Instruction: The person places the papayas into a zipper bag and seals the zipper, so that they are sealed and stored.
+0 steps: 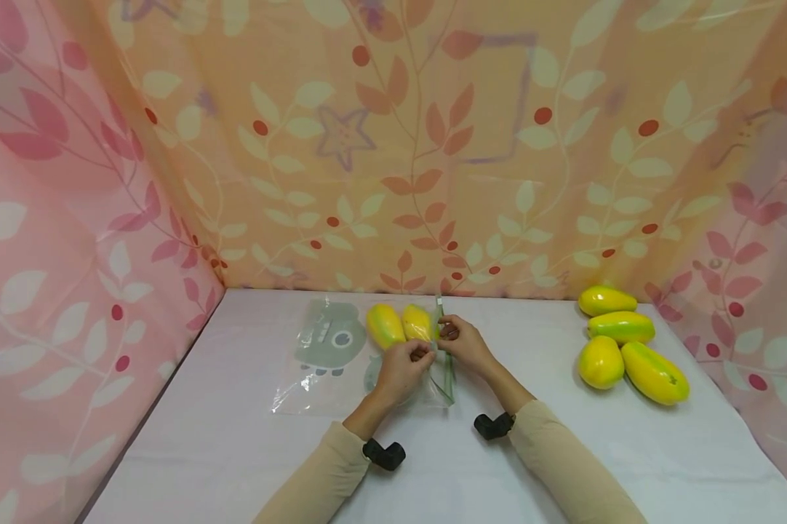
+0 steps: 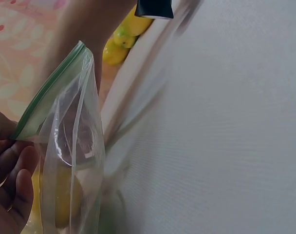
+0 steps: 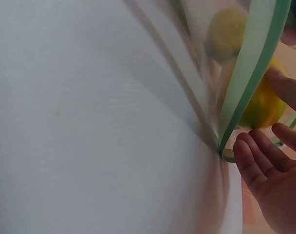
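Note:
A clear zip bag with a green seal and a grey cartoon print lies flat on the white table. Two yellow-green papayas, one on the left and one on the right, show inside it near the mouth. My left hand pinches the bag's mouth; the left wrist view shows its green zip edge between thumb and finger. At the bag's opening is my right hand, fingers loosely extended beside the right papaya. Whether those fingers touch the fruit or the bag I cannot tell.
Several more papayas lie at the table's right side, among them a long one and a rounder one. Patterned curtains enclose the table at the back and sides.

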Tool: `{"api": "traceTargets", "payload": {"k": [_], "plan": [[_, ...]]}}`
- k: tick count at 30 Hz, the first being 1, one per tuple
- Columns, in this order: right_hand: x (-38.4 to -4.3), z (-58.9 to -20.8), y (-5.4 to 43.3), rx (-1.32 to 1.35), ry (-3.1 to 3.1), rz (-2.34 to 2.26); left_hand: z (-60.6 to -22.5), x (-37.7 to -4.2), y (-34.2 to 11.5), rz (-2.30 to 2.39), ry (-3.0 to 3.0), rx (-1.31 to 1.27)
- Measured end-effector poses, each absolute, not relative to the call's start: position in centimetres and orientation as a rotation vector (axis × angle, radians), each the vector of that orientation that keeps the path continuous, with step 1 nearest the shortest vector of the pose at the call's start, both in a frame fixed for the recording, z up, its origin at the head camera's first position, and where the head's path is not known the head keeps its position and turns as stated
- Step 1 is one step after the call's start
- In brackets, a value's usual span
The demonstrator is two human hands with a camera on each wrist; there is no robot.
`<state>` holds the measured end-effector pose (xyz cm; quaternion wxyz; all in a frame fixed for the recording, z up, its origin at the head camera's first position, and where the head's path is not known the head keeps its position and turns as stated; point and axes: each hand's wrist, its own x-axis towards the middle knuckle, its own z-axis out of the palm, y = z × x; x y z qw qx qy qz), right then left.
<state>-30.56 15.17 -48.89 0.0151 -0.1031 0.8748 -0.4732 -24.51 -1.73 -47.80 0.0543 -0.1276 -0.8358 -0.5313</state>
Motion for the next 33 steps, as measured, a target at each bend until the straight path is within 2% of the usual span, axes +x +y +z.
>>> {"api": "traceTargets", "payload": {"k": [16,33], "plan": [[-30.9,-48.6,15.3,-0.345,2.684,-1.462,-48.1,-24.3,-2.2,-1.614,-2.566,-0.419],[-28.2,-45.1,21.9,-0.363,2.830,-1.204,-48.5,-24.4,-2.5,-1.628,-2.566,-0.425]]}}
